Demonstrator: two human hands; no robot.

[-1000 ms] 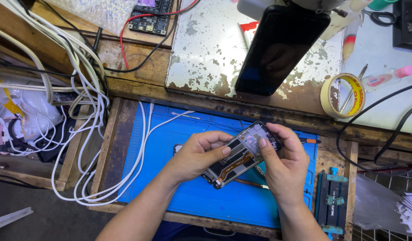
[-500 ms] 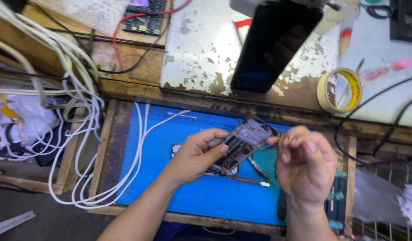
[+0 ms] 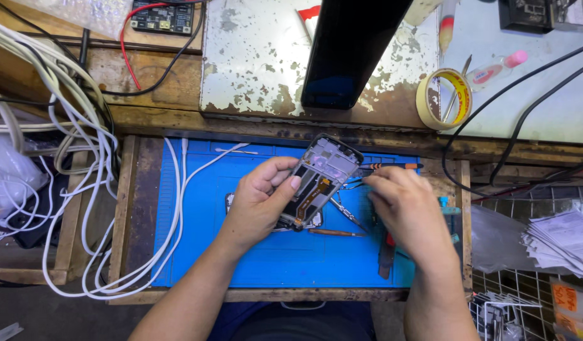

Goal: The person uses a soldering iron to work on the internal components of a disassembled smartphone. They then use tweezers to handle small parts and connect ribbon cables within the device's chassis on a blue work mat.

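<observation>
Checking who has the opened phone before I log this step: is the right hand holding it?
No: the left hand alone holds the opened phone above the blue mat, while the right hand is beside it, off the phone.

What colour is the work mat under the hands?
Blue; the mat shows plainly in the head view, beneath both hands.

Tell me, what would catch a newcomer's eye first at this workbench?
The opened phone frame, held tilted in the left hand above the bright blue mat, with the right hand close beside it. Next, the tangle of white cables at the left and the yellow tape roll on the shelf behind.
</observation>
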